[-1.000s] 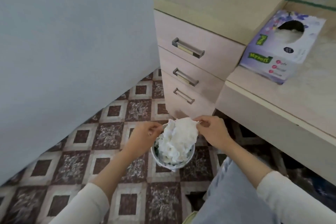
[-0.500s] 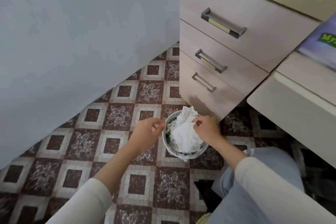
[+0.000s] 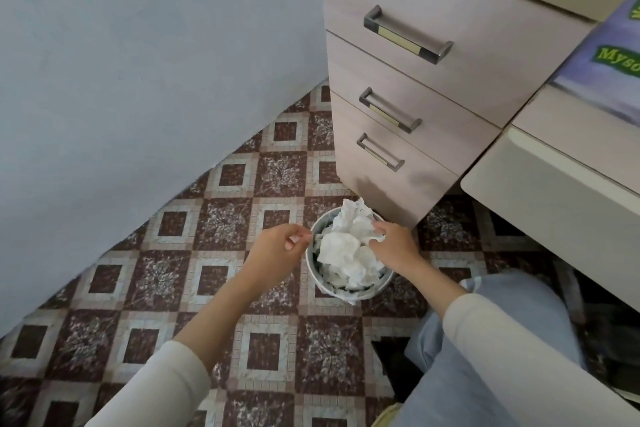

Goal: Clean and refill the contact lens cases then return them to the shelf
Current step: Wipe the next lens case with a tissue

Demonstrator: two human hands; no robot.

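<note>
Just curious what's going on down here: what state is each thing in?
Waste bin: upright, full.
Crumpled tissues: heaped above the rim.
Three drawers: all shut.
Tissue box: on the desk, cropped.
Left hand: fingers curled at the bin's rim.
Right hand: grips the tissues.

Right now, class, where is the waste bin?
Head view, centre: the waste bin stands on the floor beside the drawer unit, under the right hand.
</note>
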